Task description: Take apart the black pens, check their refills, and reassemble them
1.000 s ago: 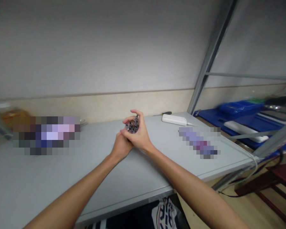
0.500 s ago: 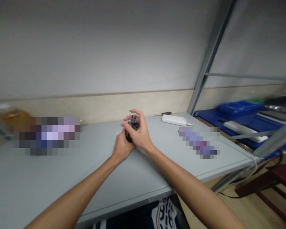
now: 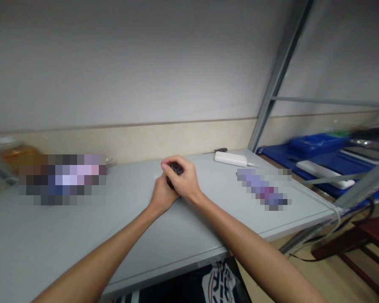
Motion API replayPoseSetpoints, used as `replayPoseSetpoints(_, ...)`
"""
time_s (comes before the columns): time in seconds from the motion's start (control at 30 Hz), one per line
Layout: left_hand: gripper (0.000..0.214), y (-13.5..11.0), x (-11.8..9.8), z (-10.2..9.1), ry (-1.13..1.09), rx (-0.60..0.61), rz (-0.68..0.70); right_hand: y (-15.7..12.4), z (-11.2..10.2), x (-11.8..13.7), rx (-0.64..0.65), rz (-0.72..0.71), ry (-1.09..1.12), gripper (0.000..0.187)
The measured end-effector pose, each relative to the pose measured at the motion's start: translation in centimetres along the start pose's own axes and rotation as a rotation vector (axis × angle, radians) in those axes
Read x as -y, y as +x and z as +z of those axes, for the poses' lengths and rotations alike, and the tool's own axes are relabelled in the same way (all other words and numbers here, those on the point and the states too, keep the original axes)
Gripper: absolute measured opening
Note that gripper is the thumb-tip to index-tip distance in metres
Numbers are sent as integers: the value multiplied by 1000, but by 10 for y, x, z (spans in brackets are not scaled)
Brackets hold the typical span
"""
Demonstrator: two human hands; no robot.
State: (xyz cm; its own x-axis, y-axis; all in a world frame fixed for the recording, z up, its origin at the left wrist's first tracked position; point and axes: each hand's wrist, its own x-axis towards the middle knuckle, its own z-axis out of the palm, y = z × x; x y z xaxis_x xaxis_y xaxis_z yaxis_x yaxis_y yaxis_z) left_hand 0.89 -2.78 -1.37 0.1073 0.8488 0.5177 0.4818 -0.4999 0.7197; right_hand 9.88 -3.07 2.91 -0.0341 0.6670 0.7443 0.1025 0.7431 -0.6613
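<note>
Above the grey desk (image 3: 126,235), a small dark knobbly object (image 3: 177,168) sits between my two hands; its kind cannot be made out. My left hand (image 3: 164,195) is closed round its lower left side, with most of its fingers hidden behind the object and the other hand. Curled over the top and right side is my right hand (image 3: 188,179), its thumb and fingers pressed around the object. Both wrists are close together near the middle of the desk.
A white power strip (image 3: 230,159) and a thin screwdriver (image 3: 220,150) lie at the back right. Blurred-out items (image 3: 69,176) stand on the left, and another blurred flat item (image 3: 262,189) lies right. A metal post (image 3: 281,75) rises beside the desk.
My right hand's fingers, raised and apart before, have come down and curled over the dark object, covering more of it. My left hand stays in place.
</note>
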Motion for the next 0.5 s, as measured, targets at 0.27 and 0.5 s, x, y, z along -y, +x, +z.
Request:
replayPoseSetpoints(0.27,38,0,-10,-2,-43,-7,90,-2,1,-1,-20,0,70,24)
replayPoseSetpoints(0.5,30,-7,-12,-2,-232,88,-85,5,-4,-6,-30,127,-53,14)
